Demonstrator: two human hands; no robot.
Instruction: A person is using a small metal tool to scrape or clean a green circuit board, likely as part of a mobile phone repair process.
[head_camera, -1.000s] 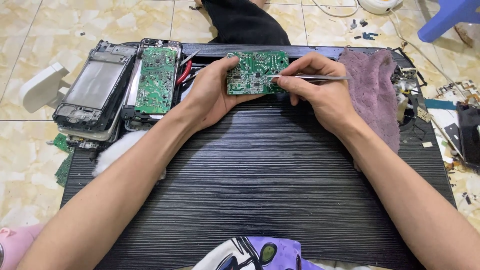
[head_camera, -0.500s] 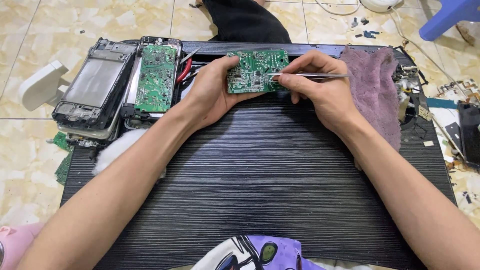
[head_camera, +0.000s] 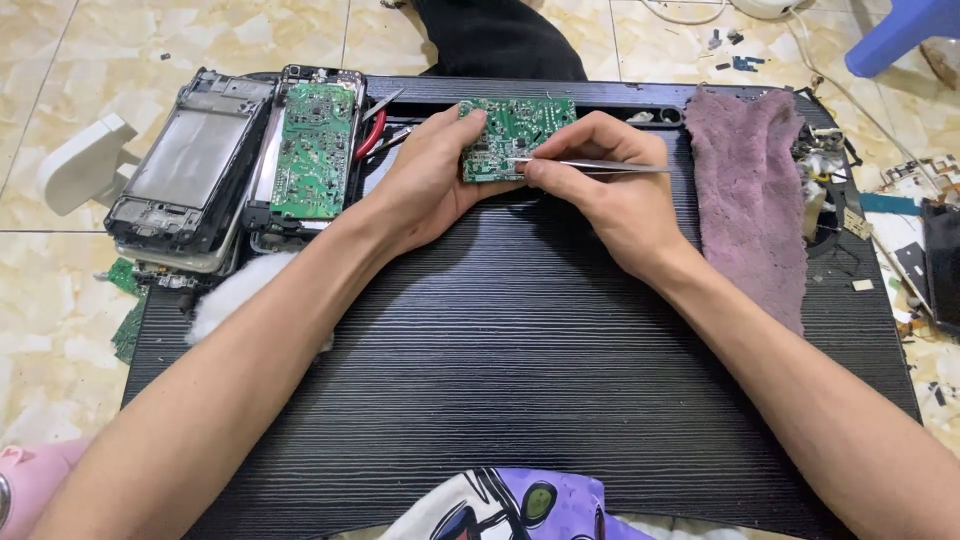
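Head view. I see my left hand wrapped around the left edge of a small green rectangular circuit board, thumb over its upper face, lifting it just above the black ribbed desk near the desk's far edge. My right hand is pinched shut on slim silver metal tweezers; their tips touch the lower middle of the small board, and their shaft lies level, pointing right, away from the board. The heel of the right hand rests on the desk.

Left of the small board, at the desk's far left corner, a larger green circuit board lies in a black open casing. Just left of that casing sits a grey metal-faced device chassis, overhanging the desk edge. Red-handled pliers lie between the larger board and my left hand. A white cotton wad lies beside my left forearm, nearer me than the casing. Right of the small board, a mauve terry cloth is spread along the right side of the desk. A blue plastic stool stands on the tiled floor beyond the cloth.
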